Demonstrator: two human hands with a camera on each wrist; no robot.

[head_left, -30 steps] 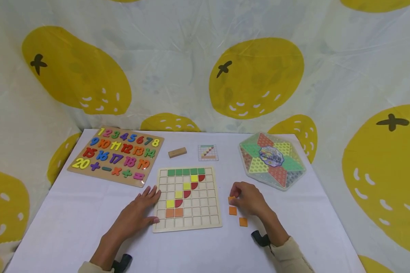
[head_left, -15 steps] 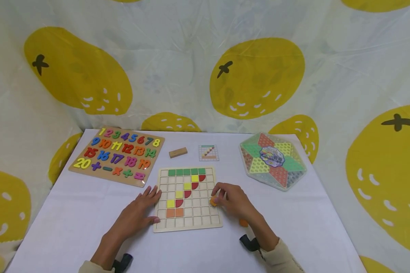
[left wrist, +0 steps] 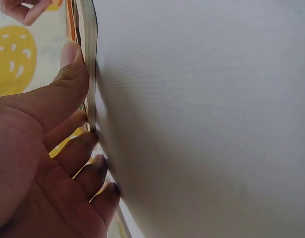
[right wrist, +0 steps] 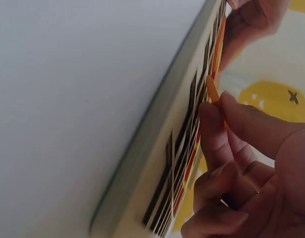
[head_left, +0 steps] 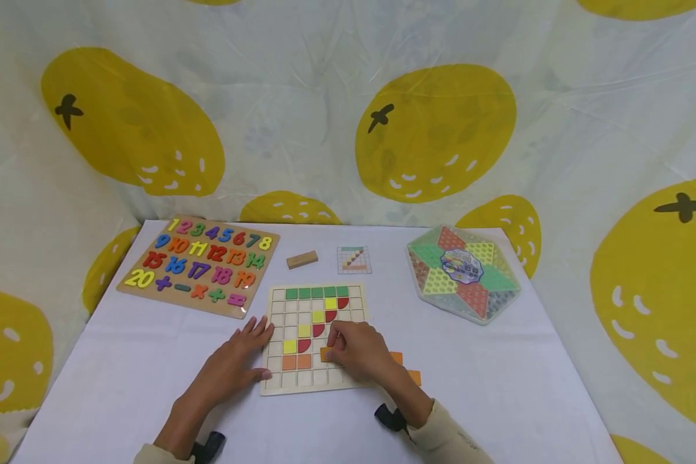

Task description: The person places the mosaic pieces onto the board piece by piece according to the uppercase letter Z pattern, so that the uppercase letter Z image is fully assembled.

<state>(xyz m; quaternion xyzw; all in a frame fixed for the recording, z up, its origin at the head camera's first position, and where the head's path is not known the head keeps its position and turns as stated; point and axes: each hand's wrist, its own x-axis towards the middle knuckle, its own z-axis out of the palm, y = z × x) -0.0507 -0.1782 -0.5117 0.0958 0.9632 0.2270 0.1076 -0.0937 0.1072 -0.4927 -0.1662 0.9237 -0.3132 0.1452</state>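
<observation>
My right hand [head_left: 356, 351] is over a wooden grid board [head_left: 301, 389], pinching an orange square tile [head_left: 325, 354] between thumb and fingers. In the right wrist view the tile [right wrist: 213, 89] is tilted, its lower edge close to the grid. My left hand [head_left: 232, 361] rests along the board's left edge, fingers spread and thumb at the lower corner. Set in the grid are a row of green squares [head_left: 317, 292], a diagonal of yellow squares [head_left: 318, 316] and red quarter-round pieces [head_left: 319, 330], and two orange squares [head_left: 297, 362]. Two loose orange tiles [head_left: 414, 377] lie right of the board, partly behind my right wrist.
Behind the board lie a small wooden block [head_left: 302, 260] and a pattern card [head_left: 354, 260]. A number puzzle board [head_left: 174, 296] is at the back left, a hexagonal star-patterned game box [head_left: 463, 274] at the back right. A fruit-print cloth surrounds the table.
My right hand picked up an orange tile from the table right of the board and carried it left over the grid, beside the two orange squares. My left hand stayed put.
</observation>
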